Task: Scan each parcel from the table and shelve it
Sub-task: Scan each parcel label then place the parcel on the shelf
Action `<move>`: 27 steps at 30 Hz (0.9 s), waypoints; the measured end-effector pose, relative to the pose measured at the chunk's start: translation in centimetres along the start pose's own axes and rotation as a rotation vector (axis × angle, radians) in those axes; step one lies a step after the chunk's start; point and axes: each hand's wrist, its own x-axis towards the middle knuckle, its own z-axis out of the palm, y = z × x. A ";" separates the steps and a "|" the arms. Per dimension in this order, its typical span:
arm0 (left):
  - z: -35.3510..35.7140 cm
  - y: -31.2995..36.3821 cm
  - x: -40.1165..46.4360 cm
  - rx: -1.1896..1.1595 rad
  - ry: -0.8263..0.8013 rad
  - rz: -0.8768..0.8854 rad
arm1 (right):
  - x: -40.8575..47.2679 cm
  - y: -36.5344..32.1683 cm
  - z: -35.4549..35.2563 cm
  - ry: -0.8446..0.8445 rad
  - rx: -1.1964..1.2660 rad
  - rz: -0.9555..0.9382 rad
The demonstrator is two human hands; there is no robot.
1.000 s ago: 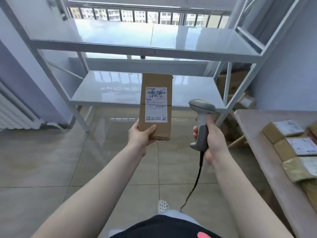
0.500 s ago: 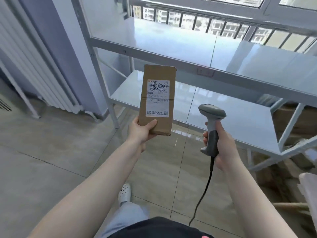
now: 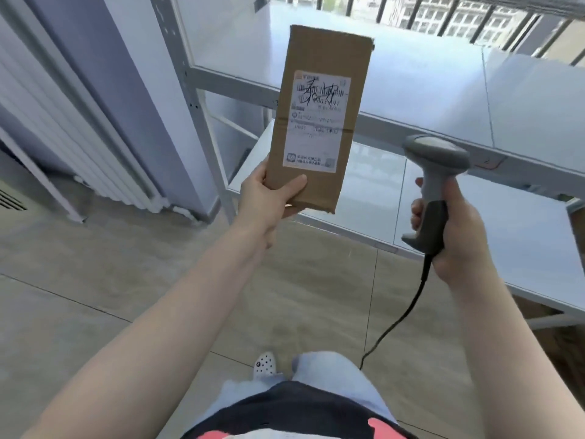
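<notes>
A flat brown cardboard parcel (image 3: 319, 64) with a white shipping label stands upright in front of the white metal shelf unit (image 3: 427, 128). My left hand (image 3: 269, 198) grips its bottom left corner, thumb on the front face. My right hand (image 3: 456, 229) holds a grey handheld barcode scanner (image 3: 435, 172) by its handle, to the right of the parcel and lower. The scanner's head points away toward the shelf. A black cable hangs from the handle to the floor.
The shelf unit has two pale boards, an upper one (image 3: 411, 64) and a lower one (image 3: 522, 248). A white radiator (image 3: 63, 137) lines the left wall. Tiled floor (image 3: 95, 280) lies below. Window bars show at top right.
The view has swung left and closer to the shelf; the table with parcels has left the frame. The parcel is raised higher against the upper board. Both grips are unchanged.
</notes>
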 end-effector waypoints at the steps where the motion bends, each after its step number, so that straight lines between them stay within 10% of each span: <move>1: -0.2 0.9 1.0 -0.003 0.001 0.005 | 0.8 -0.4 1.0 -0.004 0.001 -0.001; 27: -4.0 19.5 29.6 0.278 0.076 -0.050 | 18.3 -6.8 15.3 -0.122 0.015 0.006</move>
